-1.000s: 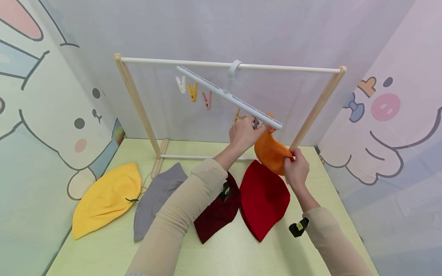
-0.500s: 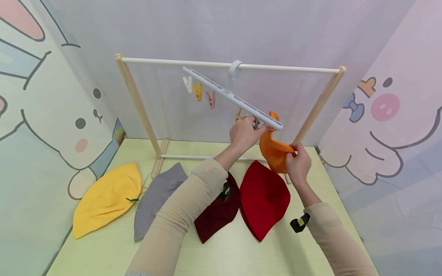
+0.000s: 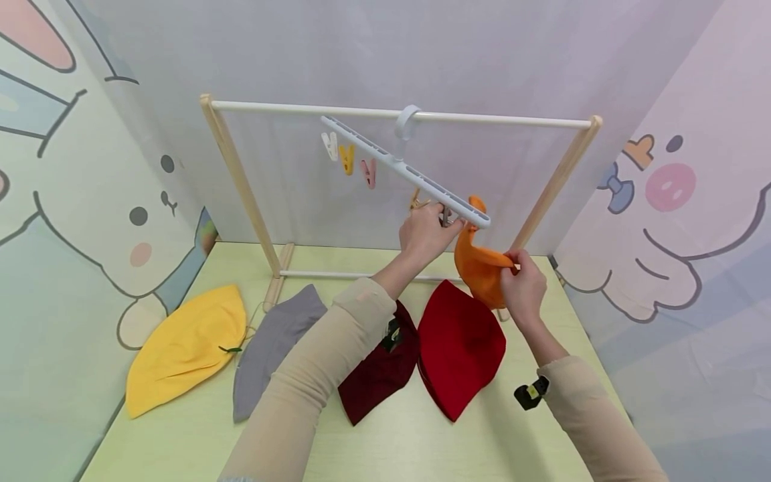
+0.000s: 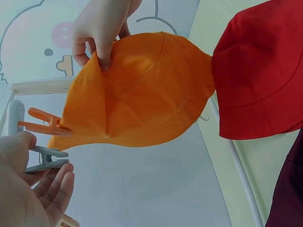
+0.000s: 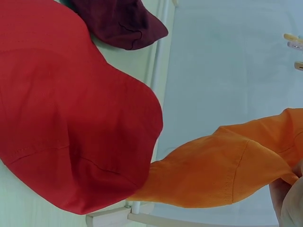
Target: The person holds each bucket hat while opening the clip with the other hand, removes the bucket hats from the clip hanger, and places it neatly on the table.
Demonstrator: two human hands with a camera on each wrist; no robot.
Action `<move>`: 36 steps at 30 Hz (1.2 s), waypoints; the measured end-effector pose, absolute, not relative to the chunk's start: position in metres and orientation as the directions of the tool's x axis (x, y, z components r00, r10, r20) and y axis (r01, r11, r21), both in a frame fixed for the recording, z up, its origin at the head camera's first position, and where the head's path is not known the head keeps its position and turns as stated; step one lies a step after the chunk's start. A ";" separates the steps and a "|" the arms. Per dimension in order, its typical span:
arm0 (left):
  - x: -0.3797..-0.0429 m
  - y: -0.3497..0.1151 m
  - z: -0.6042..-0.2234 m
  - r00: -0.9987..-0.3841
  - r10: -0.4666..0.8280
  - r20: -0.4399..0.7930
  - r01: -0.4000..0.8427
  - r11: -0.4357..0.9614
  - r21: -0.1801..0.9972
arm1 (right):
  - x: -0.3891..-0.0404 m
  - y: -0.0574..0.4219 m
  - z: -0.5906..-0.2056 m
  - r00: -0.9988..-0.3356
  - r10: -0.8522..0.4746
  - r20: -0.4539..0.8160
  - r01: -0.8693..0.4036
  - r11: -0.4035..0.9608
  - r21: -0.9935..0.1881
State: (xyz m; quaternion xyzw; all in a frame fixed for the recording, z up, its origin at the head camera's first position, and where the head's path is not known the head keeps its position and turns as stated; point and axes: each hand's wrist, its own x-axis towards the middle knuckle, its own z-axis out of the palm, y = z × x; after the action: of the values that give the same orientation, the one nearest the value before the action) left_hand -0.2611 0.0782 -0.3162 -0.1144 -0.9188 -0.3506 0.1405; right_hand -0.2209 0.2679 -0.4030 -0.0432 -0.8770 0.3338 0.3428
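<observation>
An orange bucket hat (image 3: pixel 478 268) hangs by its brim from an orange clothespin (image 4: pixel 45 123) at the right end of the pale blue hanger (image 3: pixel 409 175). My left hand (image 3: pixel 424 233) is just under that end, pinching a grey clothespin (image 4: pixel 47 158) between thumb and fingers. The grey clip's tips sit close below the hat's brim in the left wrist view, with no cloth between them. With thumb and fingers, my right hand (image 3: pixel 523 289) pinches the hat's brim and holds it out to the right.
White (image 3: pixel 329 145), yellow and pink clothespins hang on the hanger's left half. The hanger hooks over the white rod (image 3: pixel 289 108) of a wooden rack. Yellow (image 3: pixel 187 351), grey (image 3: pixel 277 355), maroon (image 3: pixel 385 365) and red (image 3: pixel 460 348) hats lie on the table.
My right hand has shifted slightly right, drawing the orange hat's brim with it. The hanger's left end has swung a little right. My left hand has stayed nearly still.
</observation>
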 end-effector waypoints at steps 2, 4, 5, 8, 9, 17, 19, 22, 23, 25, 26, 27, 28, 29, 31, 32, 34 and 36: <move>-0.261 0.078 -0.316 -0.933 0.112 0.342 0.312 0.727 0.612 | -0.219 0.268 -0.402 -0.765 0.297 0.572 -0.156 0.775 -0.612; -0.261 0.078 -0.316 -0.933 0.113 0.341 0.312 0.725 0.614 | -0.217 0.268 -0.400 -0.769 0.292 0.569 -0.157 0.776 -0.611; -0.261 0.077 -0.316 -0.933 0.112 0.341 0.312 0.725 0.614 | -0.216 0.268 -0.399 -0.771 0.290 0.567 -0.159 0.775 -0.612; -0.261 0.077 -0.315 -0.934 0.109 0.339 0.308 0.727 0.614 | -0.213 0.268 -0.397 -0.780 0.281 0.559 -0.162 0.772 -0.614; -0.261 0.077 -0.315 -0.935 0.108 0.339 0.307 0.726 0.615 | -0.212 0.268 -0.396 -0.783 0.278 0.556 -0.163 0.772 -0.614; -0.257 0.074 -0.315 -0.938 0.101 0.333 0.300 0.720 0.626 | -0.203 0.268 -0.392 -0.798 0.259 0.545 -0.163 0.777 -0.608; -0.256 0.073 -0.315 -0.937 0.104 0.333 0.302 0.720 0.624 | -0.200 0.268 -0.391 -0.804 0.258 0.536 -0.159 0.775 -0.612; -0.255 0.072 -0.315 -0.937 0.104 0.333 0.302 0.719 0.626 | -0.197 0.268 -0.390 -0.812 0.256 0.525 -0.154 0.773 -0.616; -0.254 0.071 -0.316 -0.938 0.102 0.332 0.301 0.717 0.629 | -0.196 0.268 -0.389 -0.812 0.255 0.525 -0.155 0.773 -0.615; -0.253 0.070 -0.316 -0.937 0.100 0.335 0.302 0.713 0.633 | -0.195 0.269 -0.388 -0.809 0.252 0.531 -0.157 0.778 -0.608; -0.253 0.069 -0.316 -0.936 0.099 0.336 0.303 0.713 0.633 | -0.194 0.269 -0.387 -0.806 0.249 0.537 -0.160 0.782 -0.602; -0.253 0.069 -0.316 -0.936 0.098 0.339 0.304 0.712 0.633 | -0.194 0.269 -0.386 -0.802 0.246 0.545 -0.163 0.786 -0.596; -0.252 0.068 -0.317 -0.935 0.098 0.341 0.305 0.711 0.634 | -0.193 0.269 -0.385 -0.799 0.243 0.550 -0.166 0.789 -0.591; -0.252 0.067 -0.317 -0.934 0.098 0.344 0.307 0.711 0.633 | -0.192 0.269 -0.384 -0.795 0.240 0.557 -0.171 0.793 -0.585; -0.251 0.066 -0.317 -0.932 0.098 0.348 0.309 0.714 0.628 | -0.191 0.269 -0.383 -0.794 0.230 0.562 -0.178 0.797 -0.577; -0.250 0.065 -0.317 -0.932 0.097 0.350 0.310 0.714 0.628 | -0.190 0.269 -0.382 -0.797 0.223 0.561 -0.181 0.798 -0.575; -0.249 0.064 -0.317 -0.930 0.097 0.355 0.314 0.712 0.628 | -0.188 0.269 -0.381 -0.808 0.210 0.550 -0.185 0.796 -0.576; -0.249 0.063 -0.318 -0.925 0.097 0.368 0.324 0.709 0.627 | -0.186 0.268 -0.381 -0.823 0.200 0.532 -0.183 0.794 -0.580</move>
State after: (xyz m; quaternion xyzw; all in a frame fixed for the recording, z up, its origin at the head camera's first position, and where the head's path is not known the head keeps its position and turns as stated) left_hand -0.2488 0.0633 -0.3180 -0.1154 -0.9110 -0.3638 0.1562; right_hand -0.1857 0.2681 -0.3806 -0.0048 -0.8990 0.3211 0.2978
